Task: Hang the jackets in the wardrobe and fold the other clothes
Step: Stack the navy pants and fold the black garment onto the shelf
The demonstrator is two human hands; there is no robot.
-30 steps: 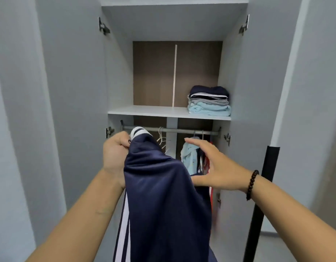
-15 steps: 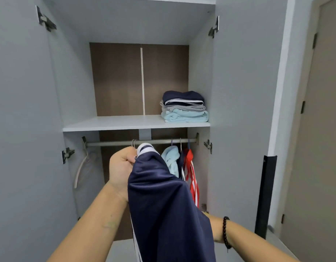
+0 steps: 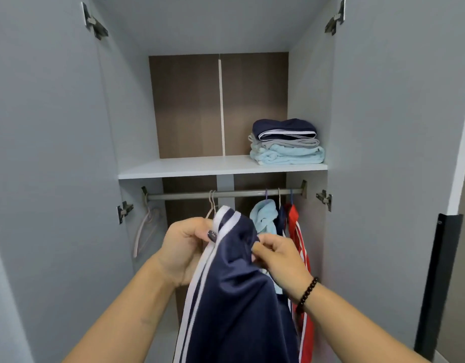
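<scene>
A navy jacket (image 3: 234,297) with white stripes hangs down in front of the open wardrobe, just below the grey rail (image 3: 179,196). My left hand (image 3: 185,247) grips its upper left edge by the striped band. My right hand (image 3: 281,256) pinches the fabric at its upper right. On the rail's right part hang a light blue garment (image 3: 265,217), a dark one and a red jacket (image 3: 296,231). Pale empty hangers (image 3: 211,205) sit on the rail just behind the navy jacket's top.
The white shelf (image 3: 189,167) above the rail carries a folded stack (image 3: 287,142) of navy, grey and light blue clothes at its right end. Another pale hanger (image 3: 145,229) hangs at the rail's far left. Both doors stand open; a black bar (image 3: 435,284) stands at the right.
My right hand has come up from below and taken hold of the jacket's upper right. The jacket's top stays close under the rail. The view has moved closer to the wardrobe.
</scene>
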